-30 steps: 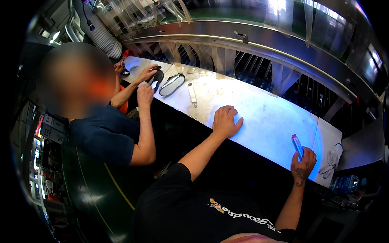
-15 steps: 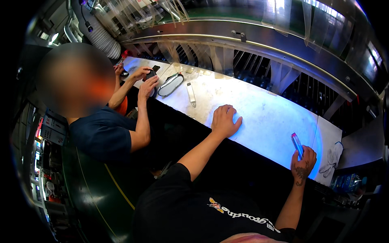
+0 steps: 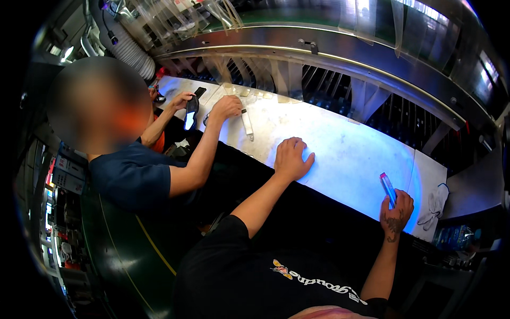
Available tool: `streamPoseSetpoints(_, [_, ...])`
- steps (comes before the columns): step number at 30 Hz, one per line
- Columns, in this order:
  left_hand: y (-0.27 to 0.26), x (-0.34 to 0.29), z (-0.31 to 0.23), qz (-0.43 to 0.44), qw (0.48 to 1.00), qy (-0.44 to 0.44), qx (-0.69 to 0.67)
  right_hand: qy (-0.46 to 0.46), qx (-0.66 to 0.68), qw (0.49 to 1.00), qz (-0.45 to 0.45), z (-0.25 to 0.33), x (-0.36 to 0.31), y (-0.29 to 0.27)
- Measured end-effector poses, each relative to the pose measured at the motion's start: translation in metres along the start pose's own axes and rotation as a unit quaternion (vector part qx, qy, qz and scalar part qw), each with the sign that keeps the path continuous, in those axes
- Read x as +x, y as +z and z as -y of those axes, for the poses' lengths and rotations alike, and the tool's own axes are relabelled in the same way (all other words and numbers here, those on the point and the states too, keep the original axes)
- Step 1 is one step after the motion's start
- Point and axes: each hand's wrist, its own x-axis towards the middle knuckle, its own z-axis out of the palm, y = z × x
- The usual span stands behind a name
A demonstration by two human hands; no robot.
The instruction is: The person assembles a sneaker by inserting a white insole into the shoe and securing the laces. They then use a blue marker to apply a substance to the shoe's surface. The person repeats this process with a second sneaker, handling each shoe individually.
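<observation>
My left hand [image 3: 290, 159] lies palm down on the front edge of the white worktop [image 3: 329, 138], fingers and thumb apart, holding nothing. At the right, my right hand [image 3: 397, 211] is closed round a slim, pale tool with a pink tip [image 3: 388, 190], which points away from me; its exact kind does not show. The hand rests near the front edge in bluish light. Left of my left hand, a flat whitish tool with a black end [image 3: 247, 125] lies beside a co-worker's hand [image 3: 227, 106].
The co-worker at the left holds a dark shoe-shaped piece [image 3: 192, 111] in the other hand. White gloves [image 3: 433, 206] lie at the worktop's right end, near a bottle [image 3: 457, 237]. Behind the worktop runs a machine with clear strips [image 3: 284, 80] and rollers.
The co-worker's one hand has reached right, over the mirror-like oval piece by the whitish tool, while the other holds the dark piece. My two hands stay in place.
</observation>
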Motion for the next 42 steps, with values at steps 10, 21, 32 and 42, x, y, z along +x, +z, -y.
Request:
streamPoseSetpoints(10, [-0.0011,-0.0002,-0.0028,-0.002,1.000,-0.001,-0.015,0.001,0.000,1.000,0.003,0.0023,0.0012,-0.0032])
streamPoseSetpoints(21, [-0.0022,0.0000,-0.0016,-0.006,1.000,0.007,-0.012,0.007,-0.010,1.000,0.012,0.0010,0.0014,-0.0015])
streamPoseSetpoints(32, [-0.0012,0.0001,-0.0002,-0.012,1.000,0.010,-0.008,0.009,-0.008,1.000,0.010,0.0043,0.0018,-0.0031])
streamPoseSetpoints(42, [0.0006,-0.0003,0.0003,-0.018,1.000,0.013,-0.008,0.009,-0.003,1.000,0.008,0.0029,0.0016,-0.0020])
